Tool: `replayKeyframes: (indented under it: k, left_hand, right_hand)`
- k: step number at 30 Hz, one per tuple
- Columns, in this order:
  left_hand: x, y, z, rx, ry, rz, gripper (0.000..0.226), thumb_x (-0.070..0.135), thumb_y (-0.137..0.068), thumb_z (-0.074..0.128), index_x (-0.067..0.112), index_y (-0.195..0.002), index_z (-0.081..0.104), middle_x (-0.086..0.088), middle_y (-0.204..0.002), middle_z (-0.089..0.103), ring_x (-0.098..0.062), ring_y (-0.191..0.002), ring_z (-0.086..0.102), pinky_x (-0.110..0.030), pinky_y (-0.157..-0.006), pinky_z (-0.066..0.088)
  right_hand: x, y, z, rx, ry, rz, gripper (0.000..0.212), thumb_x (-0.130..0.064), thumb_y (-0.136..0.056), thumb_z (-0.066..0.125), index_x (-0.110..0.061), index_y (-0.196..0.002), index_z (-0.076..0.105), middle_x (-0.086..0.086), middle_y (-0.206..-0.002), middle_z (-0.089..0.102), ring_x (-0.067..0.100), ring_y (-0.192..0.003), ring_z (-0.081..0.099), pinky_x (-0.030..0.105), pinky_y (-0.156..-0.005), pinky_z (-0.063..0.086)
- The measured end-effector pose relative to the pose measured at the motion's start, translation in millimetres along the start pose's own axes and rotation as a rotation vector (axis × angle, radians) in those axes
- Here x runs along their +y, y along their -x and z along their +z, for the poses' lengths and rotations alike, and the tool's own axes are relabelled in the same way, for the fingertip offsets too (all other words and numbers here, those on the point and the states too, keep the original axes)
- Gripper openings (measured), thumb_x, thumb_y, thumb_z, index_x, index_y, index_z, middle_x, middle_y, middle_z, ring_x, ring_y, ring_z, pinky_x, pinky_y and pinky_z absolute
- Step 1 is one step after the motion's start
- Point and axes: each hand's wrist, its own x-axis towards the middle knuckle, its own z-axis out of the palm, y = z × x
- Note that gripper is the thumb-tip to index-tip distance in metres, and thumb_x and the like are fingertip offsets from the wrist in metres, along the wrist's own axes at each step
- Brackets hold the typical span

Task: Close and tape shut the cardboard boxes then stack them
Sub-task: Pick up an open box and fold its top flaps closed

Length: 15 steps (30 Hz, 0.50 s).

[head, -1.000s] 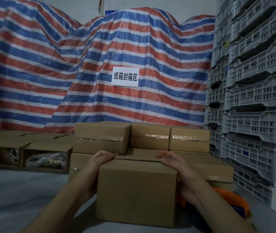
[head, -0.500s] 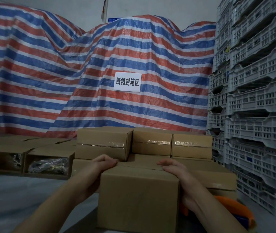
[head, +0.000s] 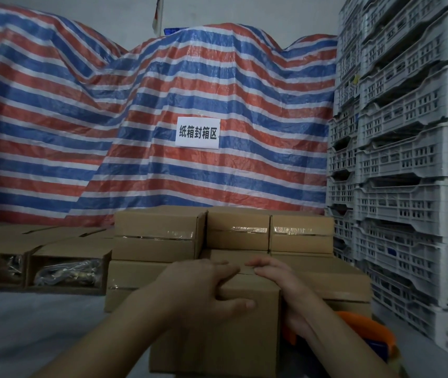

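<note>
A plain brown cardboard box stands right in front of me, its top flaps folded down. My left hand holds its top front edge, fingers spread on the flaps and thumb on the front face. My right hand wraps over the top right edge, fingers lying on the flaps close to the left fingertips. An orange tape dispenser lies behind my right forearm, partly hidden. Behind the box, taped boxes are stacked in two layers.
Two open boxes holding bagged metal parts lie on their sides at the left. White plastic crates are stacked high along the right. A striped tarp with a white paper sign fills the background. Grey floor spreads out at lower left.
My left hand slid from the box's left corner to the middle of its top front edge. The right fingers moved inward, and the fingertips now nearly meet.
</note>
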Motion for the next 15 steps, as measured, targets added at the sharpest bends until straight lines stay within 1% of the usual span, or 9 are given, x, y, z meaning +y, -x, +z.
replayKeyframes:
  k: [2,4,5,7,8,9,11,13,15]
  left_hand:
    - [-0.4,1.4,1.3,-0.012,-0.008,-0.007,0.083,0.088,-0.077,0.031,0.046,-0.148,0.024,0.015,-0.150,0.040,-0.008,-0.127,0.045,-0.027,-0.089,0.036]
    - [0.5,2.1,-1.3,-0.027,0.011,-0.014,0.081,0.086,-0.078,0.033,0.046,-0.148,0.025,0.014,-0.150,0.040,-0.009,-0.127,0.045,-0.027,-0.088,0.035]
    - [0.9,2.0,-3.1,-0.037,0.019,-0.017,0.080,0.085,-0.079,0.034,0.046,-0.148,0.025,0.014,-0.151,0.039,-0.009,-0.128,0.044,-0.028,-0.090,0.036]
    - [2.6,2.1,-5.5,-0.056,0.023,-0.026,0.080,0.084,-0.080,0.035,0.045,-0.149,0.024,0.014,-0.154,0.035,-0.010,-0.132,0.041,-0.030,-0.096,0.035]
    - [3.3,2.8,-5.9,-0.060,0.021,-0.032,0.080,0.084,-0.080,0.035,0.045,-0.150,0.024,0.014,-0.155,0.033,-0.010,-0.133,0.040,-0.031,-0.099,0.035]
    - [3.8,3.6,-5.9,-0.058,0.018,-0.037,0.080,0.084,-0.080,0.035,0.045,-0.150,0.024,0.014,-0.155,0.033,-0.010,-0.134,0.040,-0.031,-0.100,0.035]
    - [4.6,4.8,-5.7,-0.056,0.017,-0.045,0.080,0.083,-0.081,0.034,0.044,-0.150,0.023,0.014,-0.154,0.035,-0.011,-0.133,0.041,-0.032,-0.102,0.036]
    - [6.1,5.7,-6.0,-0.059,0.009,-0.053,0.081,0.084,-0.081,0.033,0.044,-0.150,0.023,0.013,-0.153,0.037,-0.010,-0.132,0.042,-0.032,-0.101,0.037]
    - [7.0,5.8,-7.8,-0.070,0.010,-0.061,0.083,0.086,-0.079,0.028,0.043,-0.151,0.024,0.013,-0.153,0.037,-0.010,-0.132,0.043,-0.032,-0.100,0.037]
  right_hand:
    - [-0.4,1.2,0.5,0.002,0.013,0.013,0.015,-0.009,-0.095,0.059,-0.012,-0.105,0.070,0.020,-0.109,0.066,0.035,-0.096,0.061,0.040,-0.073,0.051]
    - [-1.0,3.2,-0.5,-0.005,0.046,0.024,0.016,-0.015,-0.096,0.061,-0.014,-0.110,0.070,0.018,-0.111,0.066,0.032,-0.099,0.063,0.042,-0.076,0.052]
    - [-2.0,4.0,-2.0,0.012,0.085,0.022,0.016,-0.022,-0.098,0.062,-0.018,-0.112,0.069,0.015,-0.112,0.067,0.030,-0.101,0.064,0.041,-0.078,0.053]
    - [-5.5,8.4,-9.4,0.084,0.222,-0.028,0.017,-0.036,-0.101,0.057,-0.027,-0.111,0.067,0.006,-0.110,0.069,0.022,-0.101,0.066,0.036,-0.077,0.054]
    - [-7.7,11.6,-16.6,0.136,0.348,-0.097,0.017,-0.040,-0.102,0.053,-0.029,-0.108,0.066,0.001,-0.105,0.069,0.014,-0.095,0.066,0.032,-0.073,0.052]
    - [-9.2,15.7,-26.7,0.196,0.533,-0.192,0.019,-0.042,-0.103,0.050,-0.030,-0.101,0.064,-0.003,-0.097,0.069,0.006,-0.085,0.065,0.027,-0.067,0.049]
    - [-8.2,25.1,-49.9,0.288,1.016,-0.370,0.028,-0.050,-0.101,0.046,-0.029,-0.087,0.060,-0.007,-0.081,0.065,0.003,-0.069,0.060,0.024,-0.060,0.045]
    - [-0.7,36.7,-66.1,0.296,1.403,-0.373,0.038,-0.064,-0.095,0.040,-0.032,-0.085,0.057,-0.009,-0.080,0.061,0.003,-0.068,0.057,0.025,-0.062,0.048]
    - [11.0,46.6,-72.9,0.307,1.619,-0.279,0.042,-0.073,-0.091,0.038,-0.033,-0.091,0.050,-0.011,-0.088,0.050,0.004,-0.071,0.050,0.027,-0.063,0.044]
